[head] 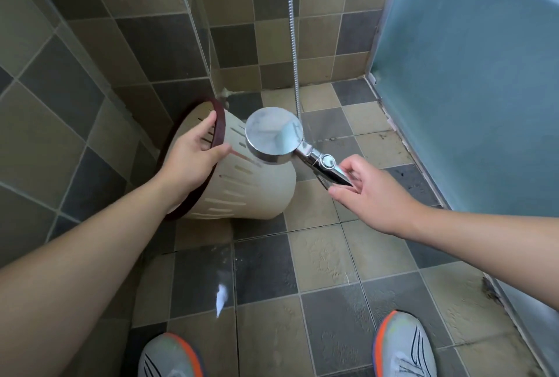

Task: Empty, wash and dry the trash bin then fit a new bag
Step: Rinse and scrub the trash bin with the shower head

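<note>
Tiled floor (326,258) and tiled walls in checked olive and grey close this shower corner, with a frosted blue panel (472,74) along the right edge and a wet sheen on the tiles near the person's two shoes (402,346).

Tipped on its side at the far left corner of the floor, where the left wall meets it, lies the trash bin (257,183), cream with slotted sides and a dark red rim (219,122). Its mouth faces the left wall and its base points out toward the middle of the floor. I would judge it is laid over like this so water can reach the outside and run off rather than pool inside.

The left hand (193,156) reaches forward on a nearly straight arm and grips the rim, fingers hooked over the upper edge and thumb lying against the outer wall, likely to steady the bin or roll it.

The right hand (366,189) comes in from the right, wrist bent slightly, pinching the chrome handle of the shower head (273,134) between thumb and curled fingers. The round head hangs just above the bin's side, its back toward me, so the spray face seems aimed down at the bin. Whether water is running I cannot tell. The metal hose (292,44) rises to the top edge.
</note>
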